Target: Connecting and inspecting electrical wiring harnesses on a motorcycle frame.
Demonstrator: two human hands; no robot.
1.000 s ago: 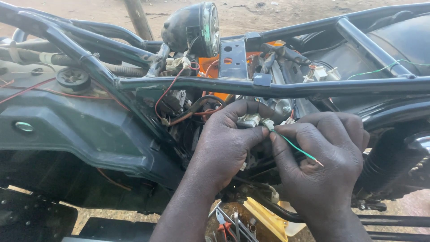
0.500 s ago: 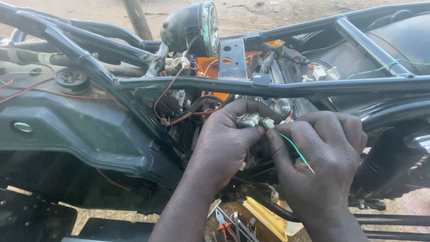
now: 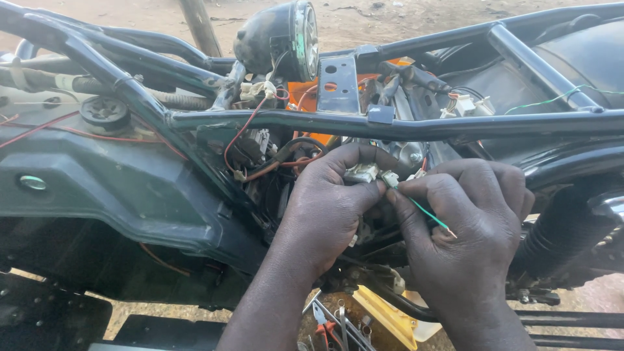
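Observation:
My left hand [image 3: 331, 208] pinches a small white plastic connector [image 3: 361, 172] between thumb and fingers, just under the black frame tube [image 3: 416, 123] of a stripped motorcycle. My right hand [image 3: 465, 227] holds a thin green wire [image 3: 429, 214] between thumb and forefinger. The wire's upper end meets a second small white connector piece [image 3: 390, 177] beside the first. Its lower end sticks out free over my right hand. Both hands touch each other at the fingertips.
A round gauge [image 3: 286, 36] sits above on the frame. Red wires [image 3: 247, 130] and white plugs [image 3: 465, 104] hang among the frame tubes. An orange part [image 3: 312, 97] shows behind a grey bracket [image 3: 338, 84]. Pliers and tools [image 3: 331, 322] and a yellow object [image 3: 383, 315] lie below. Dirt ground lies beyond.
The green wire's free end has shifted slightly in my right hand's pinch. Both hands stay in the same place at the connector.

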